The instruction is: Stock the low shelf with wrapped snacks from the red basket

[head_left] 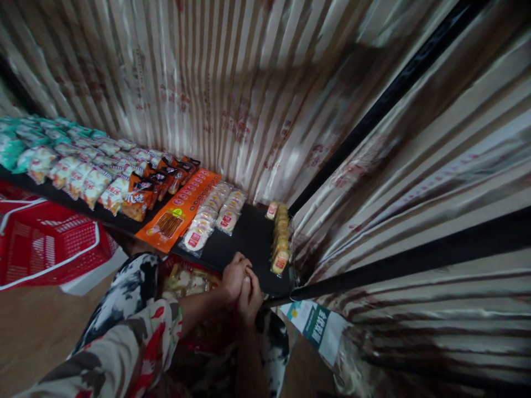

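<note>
Clasped against each other, left hand point(234, 276) and right hand point(250, 298) have their fingers curled and pressed together at the near edge of the black shelf point(252, 232); no packet shows between them, though I cannot tell whether something small is hidden inside, or whether they touch the shelf.

From them, the row of yellow packets point(280, 237) lies at one o'clock, near, its long axis running roughly from twelve to six, with its near end closer to the right hand. At eleven o'clock, closer to the left hand, the longer row of white packets point(207, 210) slants from one to seven; a shorter white row point(231, 211) sits just beside it, short of twelve.

The yellow packets look small, glossy and clear-wrapped, overlapping in a neat line, with a red-and-white label on the nearest. The white ones are pale and rounded, also in clear film with red labels, next to an orange bag point(178, 210).
</note>
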Demonstrator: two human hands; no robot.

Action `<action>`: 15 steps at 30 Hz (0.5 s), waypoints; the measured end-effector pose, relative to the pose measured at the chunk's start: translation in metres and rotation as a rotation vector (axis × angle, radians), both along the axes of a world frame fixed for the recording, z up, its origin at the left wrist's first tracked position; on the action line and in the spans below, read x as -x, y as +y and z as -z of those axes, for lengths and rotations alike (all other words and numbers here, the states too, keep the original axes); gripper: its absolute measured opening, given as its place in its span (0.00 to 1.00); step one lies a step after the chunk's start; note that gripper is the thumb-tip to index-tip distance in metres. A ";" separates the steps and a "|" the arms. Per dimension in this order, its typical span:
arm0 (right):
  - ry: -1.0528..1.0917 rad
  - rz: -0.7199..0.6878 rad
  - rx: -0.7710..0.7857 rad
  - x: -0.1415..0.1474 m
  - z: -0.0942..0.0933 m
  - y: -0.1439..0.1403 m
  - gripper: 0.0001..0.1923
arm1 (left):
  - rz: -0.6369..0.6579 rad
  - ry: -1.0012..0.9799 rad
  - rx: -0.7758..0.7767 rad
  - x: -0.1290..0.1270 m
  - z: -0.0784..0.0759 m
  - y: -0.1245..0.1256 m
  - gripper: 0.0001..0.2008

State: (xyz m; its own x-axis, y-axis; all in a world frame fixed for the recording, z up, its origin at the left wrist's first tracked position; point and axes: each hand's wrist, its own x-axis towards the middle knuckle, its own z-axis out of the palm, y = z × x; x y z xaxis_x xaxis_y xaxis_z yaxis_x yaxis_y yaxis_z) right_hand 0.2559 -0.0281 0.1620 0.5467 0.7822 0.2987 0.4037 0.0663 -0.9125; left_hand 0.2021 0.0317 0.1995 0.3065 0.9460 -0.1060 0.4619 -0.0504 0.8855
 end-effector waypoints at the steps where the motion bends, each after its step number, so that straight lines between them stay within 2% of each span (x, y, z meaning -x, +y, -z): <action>1: -0.037 -0.001 -0.012 0.004 0.000 -0.005 0.21 | 0.041 0.013 -0.066 0.007 0.004 -0.006 0.10; 4: -0.116 0.006 -0.015 0.014 0.000 -0.016 0.19 | 0.134 0.088 -0.220 0.027 0.015 -0.024 0.07; 6: -0.145 -0.035 0.028 0.021 0.003 -0.020 0.20 | 0.153 0.132 -0.243 0.040 0.023 -0.034 0.08; 10: -0.187 -0.157 0.154 0.032 0.015 -0.021 0.22 | 0.151 0.215 -0.211 0.064 0.042 -0.046 0.12; 15: -0.201 -0.232 0.352 0.049 0.039 -0.007 0.20 | 0.115 0.338 -0.073 0.087 0.073 -0.043 0.13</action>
State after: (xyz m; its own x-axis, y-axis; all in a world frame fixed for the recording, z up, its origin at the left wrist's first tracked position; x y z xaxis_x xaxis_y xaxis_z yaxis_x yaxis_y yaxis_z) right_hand 0.2066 -0.0355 0.1235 0.3041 0.9496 0.0759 0.5862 -0.1237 -0.8007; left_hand 0.1151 -0.0109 0.1266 0.3704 0.9162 -0.1528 0.7156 -0.1766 0.6759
